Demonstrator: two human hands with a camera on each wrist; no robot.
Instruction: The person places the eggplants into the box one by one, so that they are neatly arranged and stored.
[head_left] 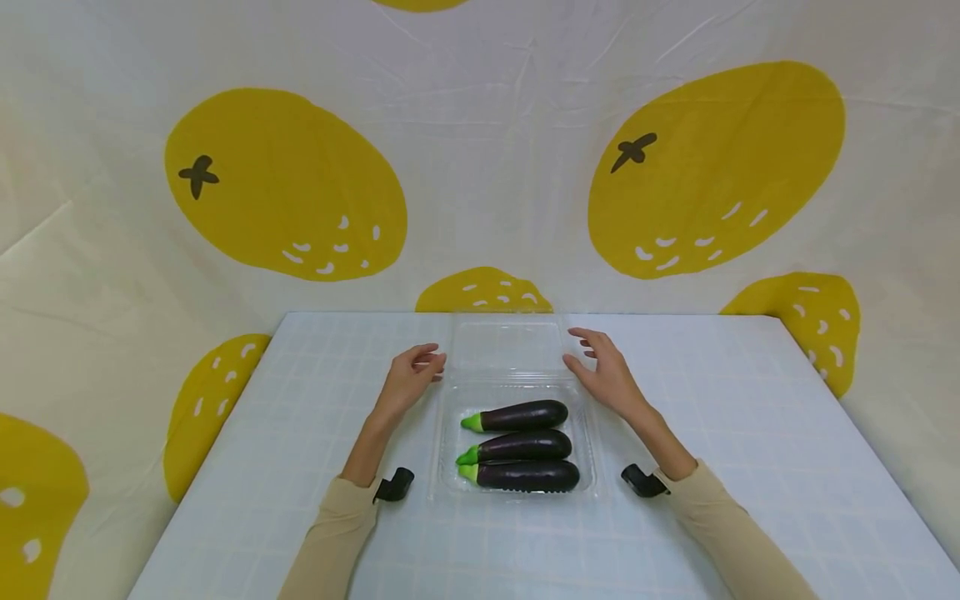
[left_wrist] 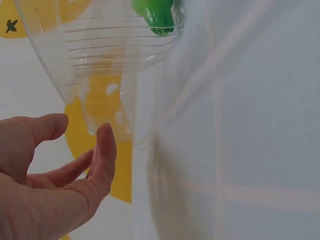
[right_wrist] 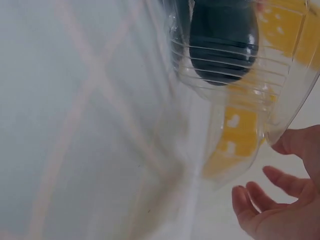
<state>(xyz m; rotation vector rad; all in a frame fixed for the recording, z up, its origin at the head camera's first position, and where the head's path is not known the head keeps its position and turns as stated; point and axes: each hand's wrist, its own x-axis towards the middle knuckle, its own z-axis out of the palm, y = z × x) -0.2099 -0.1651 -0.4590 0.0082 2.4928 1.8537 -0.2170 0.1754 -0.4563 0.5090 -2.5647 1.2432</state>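
Note:
A clear plastic clamshell container (head_left: 441, 450) lies in the middle of the table, its lid (head_left: 507, 346) folded back toward the wall. Inside the base are three eggplants (head_left: 525, 446), side by side, green stem ends to the left. My left hand (head_left: 411, 382) hovers by the lid's left side with loosely bent fingers; the left wrist view shows a gap between thumb and fingers (left_wrist: 104, 155), nothing held. On the lid's right side is my right hand (head_left: 609, 377), fingers spread and relaxed. Its thumb (right_wrist: 290, 141) is at the container's edge in the right wrist view; whether it touches I cannot tell.
A pale checked cloth covers the table (head_left: 712, 400). Behind it hangs a white curtain (head_left: 495, 167) printed with yellow fruit, close to the lid's far edge. Black wrist cameras (head_left: 395, 484) sit on both forearms, beside the container's base.

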